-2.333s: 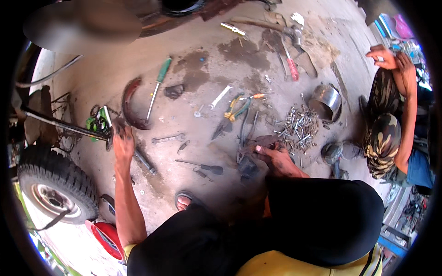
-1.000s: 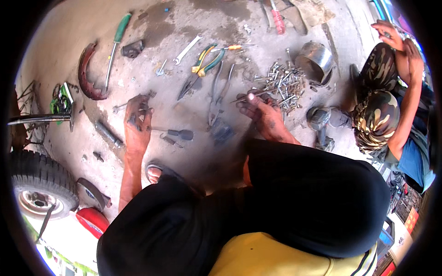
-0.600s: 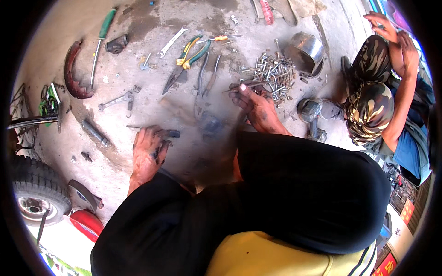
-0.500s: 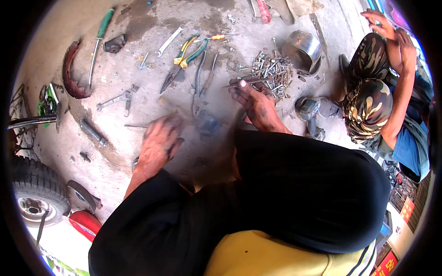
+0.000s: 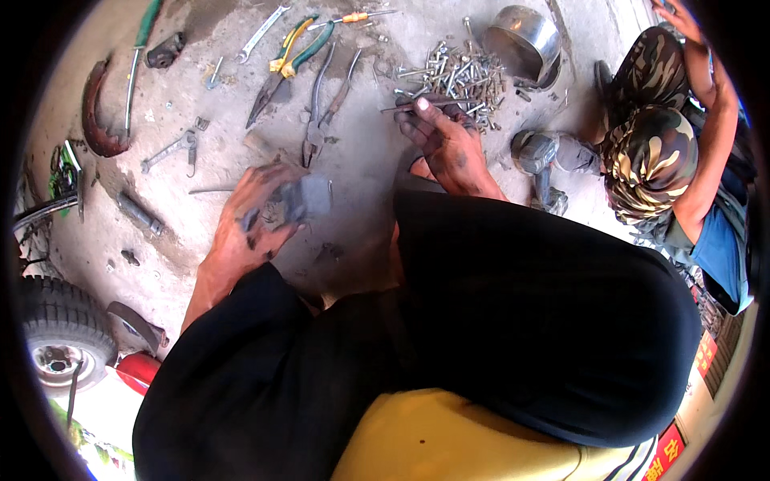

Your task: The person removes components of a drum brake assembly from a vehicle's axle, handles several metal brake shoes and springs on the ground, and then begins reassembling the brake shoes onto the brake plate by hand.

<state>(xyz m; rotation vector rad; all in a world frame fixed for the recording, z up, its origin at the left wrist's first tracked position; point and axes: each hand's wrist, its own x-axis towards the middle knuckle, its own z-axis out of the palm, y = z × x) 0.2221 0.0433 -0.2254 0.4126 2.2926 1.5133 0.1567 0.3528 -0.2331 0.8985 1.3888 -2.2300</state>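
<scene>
My left hand [image 5: 255, 210], smudged with black, is curled over a dark grey block [image 5: 318, 195] on the concrete floor. Motion blurs its fingertips, and the hand covers part of the block. A thin dark metal rod [image 5: 437, 103] is pinched between the thumb and fingers of my right hand [image 5: 455, 152]. Just beyond that hand lies a heap of bolts [image 5: 461, 72]. Dark-handled pliers [image 5: 314, 132] rest on the floor beyond the block, beside larger pliers with yellow and green handles [image 5: 282, 70].
A metal ring [image 5: 523, 36] and a grey power tool [image 5: 539, 156] are on the right, near a crouching person in a camouflage cap [image 5: 651, 156]. Spanners [image 5: 261, 36], a green-handled screwdriver [image 5: 132, 84] and a curved rusty part [image 5: 95, 120] lie left. A wheel [image 5: 68, 329] stands lower left.
My left hand has reached the grey block and closed over it. My right hand still holds the rod. The whole view has shifted, so floor things appear farther left and higher.
</scene>
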